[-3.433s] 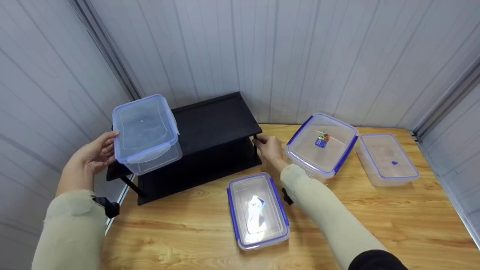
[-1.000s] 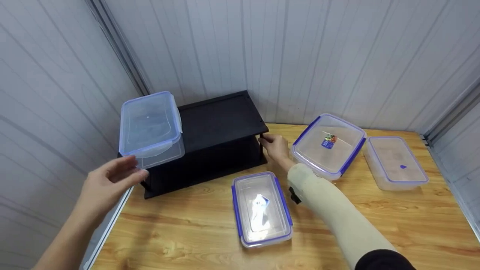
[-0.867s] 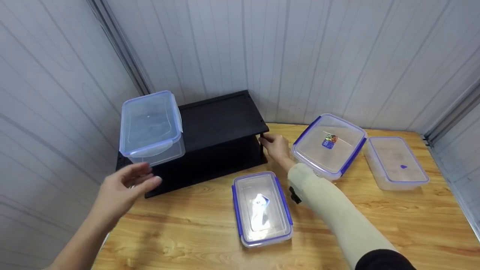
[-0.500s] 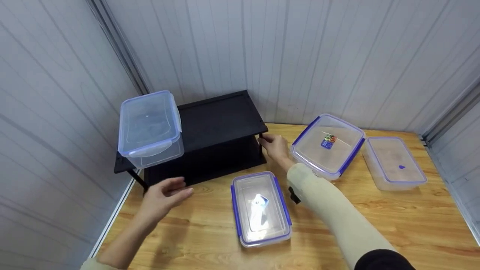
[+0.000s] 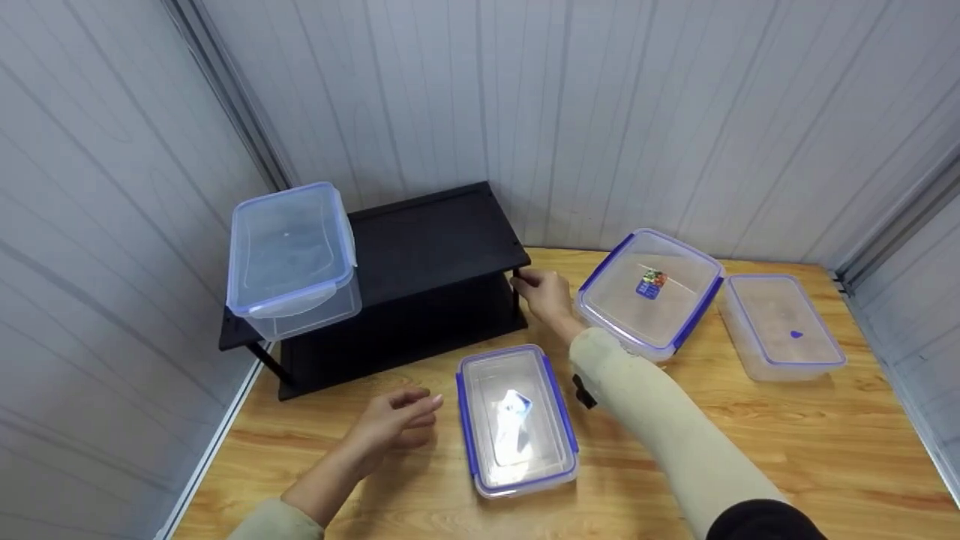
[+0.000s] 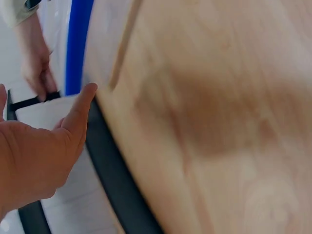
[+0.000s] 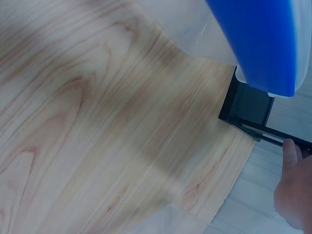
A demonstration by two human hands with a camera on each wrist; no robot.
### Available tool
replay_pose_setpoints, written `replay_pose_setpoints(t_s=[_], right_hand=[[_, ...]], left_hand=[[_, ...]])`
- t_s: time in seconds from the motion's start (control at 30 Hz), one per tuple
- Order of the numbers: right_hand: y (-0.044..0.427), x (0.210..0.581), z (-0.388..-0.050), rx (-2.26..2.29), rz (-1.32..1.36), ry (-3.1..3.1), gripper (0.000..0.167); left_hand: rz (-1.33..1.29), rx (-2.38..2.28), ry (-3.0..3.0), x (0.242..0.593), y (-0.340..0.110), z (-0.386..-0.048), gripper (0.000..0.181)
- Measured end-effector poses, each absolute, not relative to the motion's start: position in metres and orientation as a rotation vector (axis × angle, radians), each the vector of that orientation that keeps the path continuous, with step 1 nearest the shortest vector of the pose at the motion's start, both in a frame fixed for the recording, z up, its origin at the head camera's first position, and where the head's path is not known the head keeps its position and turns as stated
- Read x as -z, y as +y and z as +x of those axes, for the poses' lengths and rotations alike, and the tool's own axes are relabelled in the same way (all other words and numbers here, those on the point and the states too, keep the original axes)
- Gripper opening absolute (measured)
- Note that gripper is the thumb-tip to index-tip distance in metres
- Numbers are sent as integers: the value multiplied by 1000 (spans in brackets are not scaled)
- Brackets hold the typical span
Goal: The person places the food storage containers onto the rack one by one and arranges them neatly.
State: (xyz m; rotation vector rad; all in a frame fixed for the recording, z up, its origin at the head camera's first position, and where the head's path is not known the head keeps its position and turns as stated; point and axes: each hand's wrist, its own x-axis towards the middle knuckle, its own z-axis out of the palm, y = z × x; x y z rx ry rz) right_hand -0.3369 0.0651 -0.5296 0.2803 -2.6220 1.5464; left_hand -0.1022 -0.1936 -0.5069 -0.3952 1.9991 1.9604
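My left hand (image 5: 395,424) hovers over the table just left of a clear food container with blue side clips (image 5: 516,427); its fingers are loosely bent, apart from the container, with nothing between them. My right hand (image 5: 544,297) pinches the right front post of a black two-tier shelf rack (image 5: 439,244), also visible in the right wrist view, where that hand (image 7: 295,187) is at the right edge. A deep clear food container with a pale blue lid (image 5: 289,251) sits on the left end of the rack's top tier, overhanging its front edge slightly.
Right of the rack stand a large clear container with blue clips and a label (image 5: 652,296) and a smaller lidded container (image 5: 784,322). Ribbed walls (image 5: 600,135) enclose the wooden table (image 5: 750,450) at the back and both sides.
My left hand has let go of the deep container on the rack and travelled down and right to beside the flat front container. My right hand stays at the rack's post.
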Motion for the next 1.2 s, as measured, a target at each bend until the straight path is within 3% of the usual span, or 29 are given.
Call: replay_pose_setpoints(t_s=[0.23, 0.63, 0.87, 1.2], right_hand=[[64, 530, -337, -1551, 277, -2625, 19], [63, 531, -335, -1552, 272, -2629, 14], [61, 533, -335, -1512, 275, -2608, 13], [59, 535, -333, -1587, 261, -2550, 16]], left_hand=[[-383, -1956, 1822, 530, -182, -100, 75], [-363, -1932, 1702, 550, -176, -92, 54], [-350, -1985, 1571, 557, -171, -90, 52], [-342, -2009, 1550, 560, -163, -90, 25]])
